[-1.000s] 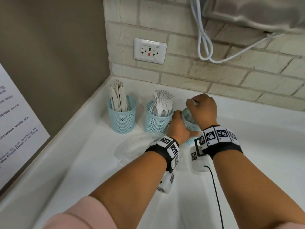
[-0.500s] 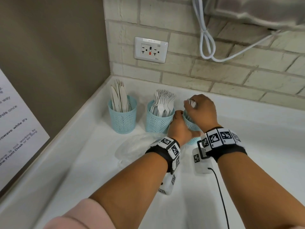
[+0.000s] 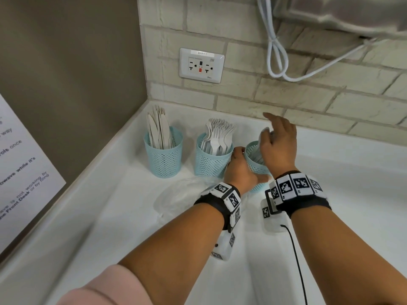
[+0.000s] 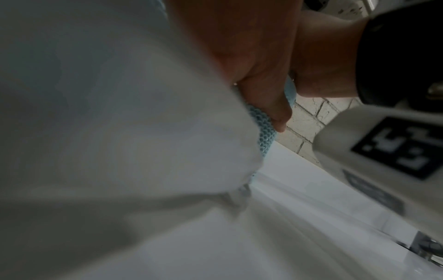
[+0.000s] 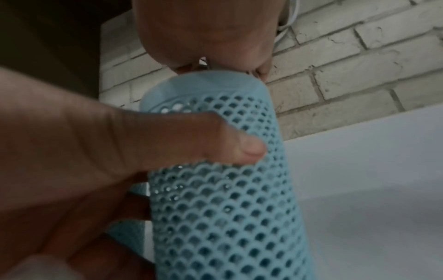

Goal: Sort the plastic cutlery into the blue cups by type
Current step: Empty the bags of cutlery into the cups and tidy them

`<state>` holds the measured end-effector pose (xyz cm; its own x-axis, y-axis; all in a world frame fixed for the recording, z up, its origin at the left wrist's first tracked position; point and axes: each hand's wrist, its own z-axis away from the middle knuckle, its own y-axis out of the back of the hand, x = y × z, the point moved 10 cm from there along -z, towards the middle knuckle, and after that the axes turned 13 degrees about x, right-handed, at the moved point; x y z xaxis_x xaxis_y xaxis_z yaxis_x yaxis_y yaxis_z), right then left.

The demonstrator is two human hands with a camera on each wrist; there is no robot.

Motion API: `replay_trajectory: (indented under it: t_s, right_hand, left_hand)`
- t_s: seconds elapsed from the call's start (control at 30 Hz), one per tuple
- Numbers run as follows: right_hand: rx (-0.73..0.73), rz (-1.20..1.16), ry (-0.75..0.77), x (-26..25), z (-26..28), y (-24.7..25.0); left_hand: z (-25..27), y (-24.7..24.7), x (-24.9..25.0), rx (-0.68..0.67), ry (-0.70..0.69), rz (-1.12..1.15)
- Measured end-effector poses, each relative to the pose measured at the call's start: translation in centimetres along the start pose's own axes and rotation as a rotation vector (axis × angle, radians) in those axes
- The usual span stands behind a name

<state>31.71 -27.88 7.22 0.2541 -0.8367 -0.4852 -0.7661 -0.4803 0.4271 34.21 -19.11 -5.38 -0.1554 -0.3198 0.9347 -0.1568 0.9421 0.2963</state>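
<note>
On the far left a white printed notice (image 3: 19, 172) shows readable fragments: "Front Desk", "not working". The white wall outlet (image 3: 201, 65) carries a label, "8PP-1". Left to right on the white bench (image 3: 99, 216): a blue mesh plastic cup of white knives (image 3: 163, 158), a blue mesh cup of white forks (image 3: 212, 160), then the third blue mesh cup (image 3: 255, 160). The left hand (image 3: 240, 170) wraps it; the right wrist view alone shows its thumb (image 5: 215, 140) pressed on the mesh. The right hand (image 3: 278, 144) hovers over the rim, grip spread loosely, touching white cutlery tops (image 3: 264, 133) whose type I cannot tell.
</note>
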Motion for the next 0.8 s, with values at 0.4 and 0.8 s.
replay_trajectory:
  t_s: [0.4, 0.8]
  right_hand:
    - [-0.1, 0.165, -0.086, 1.7, -0.1, -1.5]
    - [-0.234, 0.183, 0.03, 0.4, 0.7, -2.4]
  left_hand:
    - [0.2, 0.2, 0.0, 0.009, 0.01, 0.003]
    - [0.8, 0.7, 0.7, -0.032, 0.034, -0.054]
